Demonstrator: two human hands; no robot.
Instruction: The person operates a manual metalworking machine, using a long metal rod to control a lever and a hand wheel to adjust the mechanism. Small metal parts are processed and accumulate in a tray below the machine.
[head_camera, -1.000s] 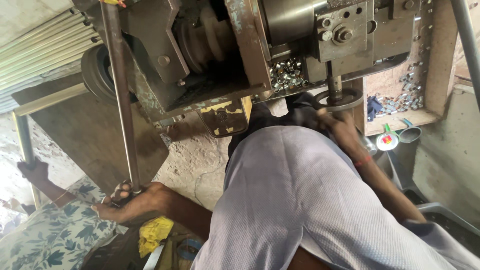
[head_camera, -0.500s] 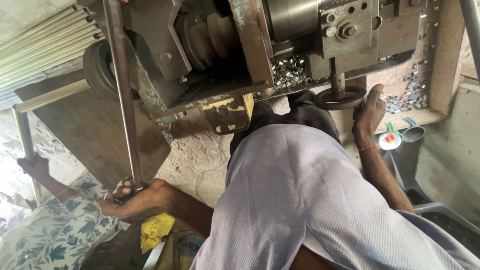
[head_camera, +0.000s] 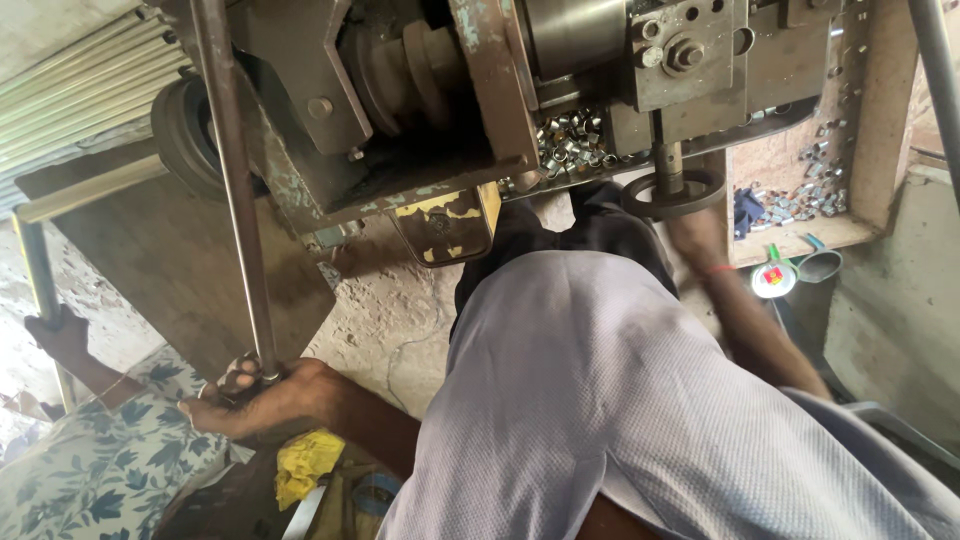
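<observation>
The left hand (head_camera: 265, 400) grips the lower end of a long steel rod (head_camera: 232, 190), fingers curled tight around it where it nears the floor; the rod runs up and slightly left, passing in front of the machine (head_camera: 440, 90) and out past the top edge of the frame. The right hand (head_camera: 690, 225) reaches up under the machine to a dark round handwheel (head_camera: 672, 195) on a short vertical shaft, but it is blurred and partly hidden by the wheel, so I cannot tell whether its fingers are closed on the rim or merely resting against it. Between the two arms lies the person's knee in pale grey cloth (head_camera: 610, 400), which fills most of the lower right. Open concrete floor (head_camera: 385, 320) shows between rod and knee. One heap of small shiny metal sleeves (head_camera: 570, 145) sits on the machine bed, and a second scatter (head_camera: 810, 190) lies on a wooden shelf at right. One yellow rag (head_camera: 305, 465) lies below the left hand. At far left another person's hand (head_camera: 55, 335) holds one upright pipe (head_camera: 40, 280).
</observation>
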